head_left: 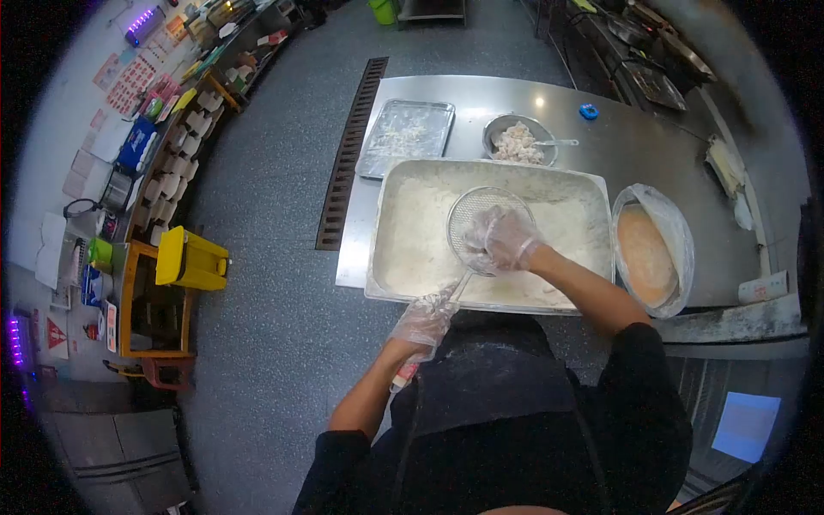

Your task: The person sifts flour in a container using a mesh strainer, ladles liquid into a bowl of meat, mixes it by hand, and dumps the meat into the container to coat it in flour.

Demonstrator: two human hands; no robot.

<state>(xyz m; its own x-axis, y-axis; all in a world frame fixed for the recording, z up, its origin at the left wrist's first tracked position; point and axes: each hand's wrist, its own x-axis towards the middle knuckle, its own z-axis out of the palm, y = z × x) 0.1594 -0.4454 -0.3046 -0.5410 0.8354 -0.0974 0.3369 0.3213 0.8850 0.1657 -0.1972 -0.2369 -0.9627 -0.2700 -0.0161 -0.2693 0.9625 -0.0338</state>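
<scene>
My left hand (pixel 425 324), in a clear plastic glove, is wrapped round the handle of a round mesh strainer (pixel 485 196). The strainer lies over a large metal tub (pixel 592 182) of white, flour-like powder (pixel 414 232). Inside the strainer's rim is my right hand (pixel 505 239), also gloved, with its fingers curled down against the mesh. Whatever those fingers hold, if anything, is hidden. Behind the tub stands a metal bowl (pixel 489 136) of pale, chunky pieces (pixel 518 144), with a light-handled utensil (pixel 562 142) resting in it.
A powder-dusted metal tray (pixel 433 112) lies behind the tub's left side. Right of the tub is a plastic-lined container (pixel 678 223) of orange mixture (pixel 645 257). A small blue object (pixel 588 112) sits on the steel table (pixel 481 90). A yellow bin (pixel 184 257) stands left.
</scene>
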